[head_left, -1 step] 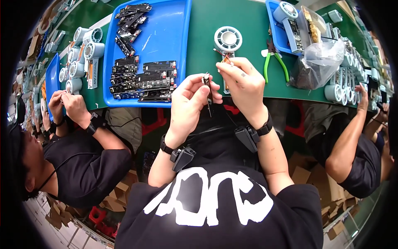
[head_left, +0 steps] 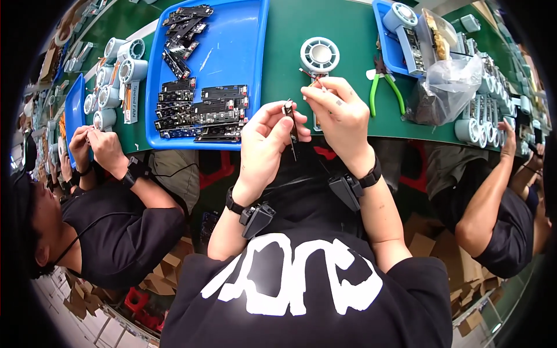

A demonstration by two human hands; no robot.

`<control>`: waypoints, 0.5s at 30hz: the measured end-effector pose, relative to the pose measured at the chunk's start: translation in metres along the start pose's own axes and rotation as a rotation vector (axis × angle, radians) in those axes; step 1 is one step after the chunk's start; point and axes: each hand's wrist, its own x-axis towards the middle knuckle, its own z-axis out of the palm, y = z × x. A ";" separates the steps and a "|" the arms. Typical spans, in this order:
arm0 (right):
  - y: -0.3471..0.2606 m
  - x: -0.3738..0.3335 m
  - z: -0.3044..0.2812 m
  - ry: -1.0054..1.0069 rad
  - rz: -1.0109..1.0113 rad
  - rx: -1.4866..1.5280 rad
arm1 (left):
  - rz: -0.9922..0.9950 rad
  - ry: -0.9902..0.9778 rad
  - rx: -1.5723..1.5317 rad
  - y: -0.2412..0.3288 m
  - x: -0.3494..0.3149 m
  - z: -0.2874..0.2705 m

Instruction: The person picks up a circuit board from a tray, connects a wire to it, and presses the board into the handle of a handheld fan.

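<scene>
A narrow black circuit board (head_left: 294, 134) stands on edge, its lower end pointing toward me, between the thumb and fingers of my left hand (head_left: 262, 139). Just right of it, my right hand (head_left: 346, 113) is closed in a pinch on thin wires (head_left: 314, 83) with a small light-coloured end. The wires run up to a pale blue handheld fan (head_left: 319, 54) with a round head, lying on the table beyond my hands. My right hand covers most of the fan's handle. The board and the pinched wire end are close together but apart.
Left on the green table (head_left: 284, 52) is a blue tray (head_left: 262, 35) with several black boards. Green-handled pliers (head_left: 387, 87), a plastic bag (head_left: 447, 87) and a smaller blue tray (head_left: 380, 11) lie right. Several fans (head_left: 132, 69) stand near a co-worker's hands (head_left: 107, 149); another person sits right.
</scene>
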 end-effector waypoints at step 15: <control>0.019 0.016 -0.005 -0.135 -0.060 0.046 | 0.097 0.128 0.114 -0.012 0.021 0.012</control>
